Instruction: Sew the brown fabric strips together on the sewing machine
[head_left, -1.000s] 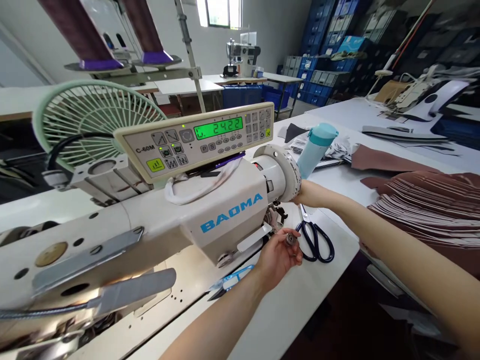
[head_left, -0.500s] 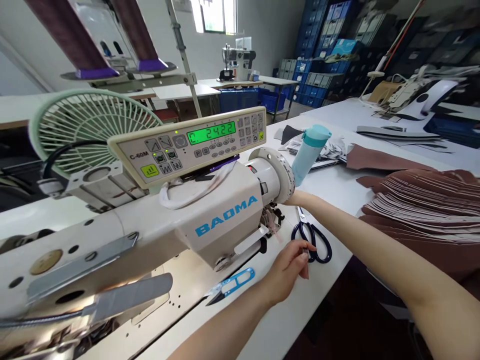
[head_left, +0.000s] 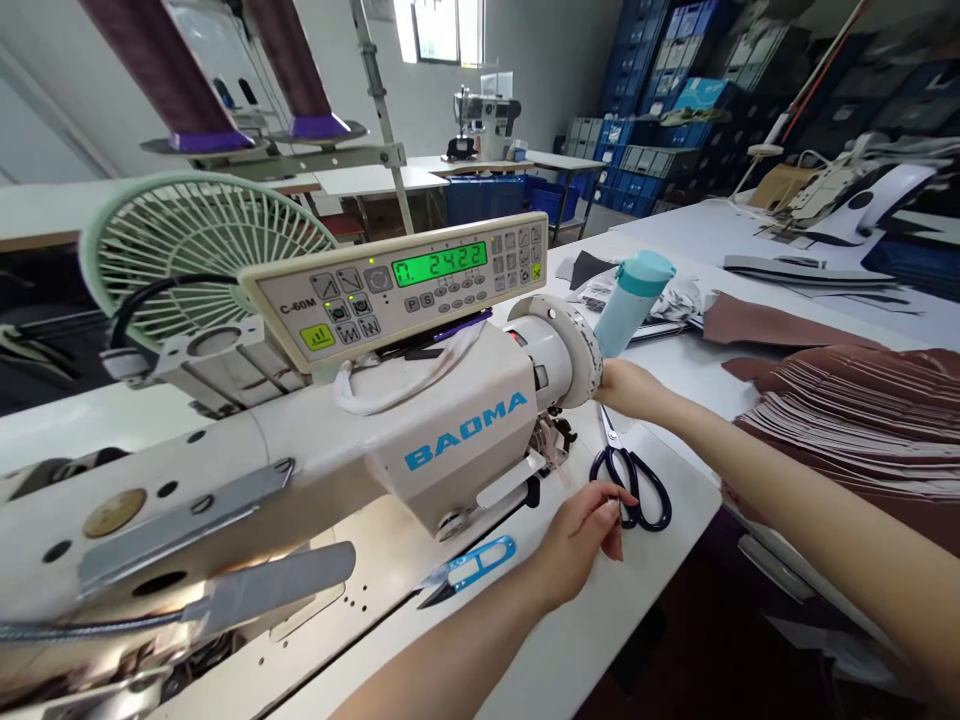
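Note:
My left hand (head_left: 579, 545) hovers over the white tabletop beside the dark-handled scissors (head_left: 630, 480). Its fingers are pinched round a small metal piece (head_left: 616, 506), mostly hidden by the fingertips. My right hand (head_left: 628, 388) is at the handwheel (head_left: 581, 350) of the white sewing machine (head_left: 457, 420); its fingers are out of sight behind the wheel. Blue thread snips (head_left: 472, 568) lie on the table near my left wrist. Above the machine head, a control panel (head_left: 405, 290) shows green lit digits.
A turquoise bottle (head_left: 636, 295) stands behind my right hand. Stacked brown cut pieces (head_left: 847, 430) lie to the right. A green fan (head_left: 202, 260) and large thread cones (head_left: 161, 70) are at the left. The table edge (head_left: 645, 590) drops off in front.
The view has shifted slightly, moving everything a little rightward. More of my right hand now shows beside the handwheel. The first character on the display has changed. My left hand keeps its pinch.

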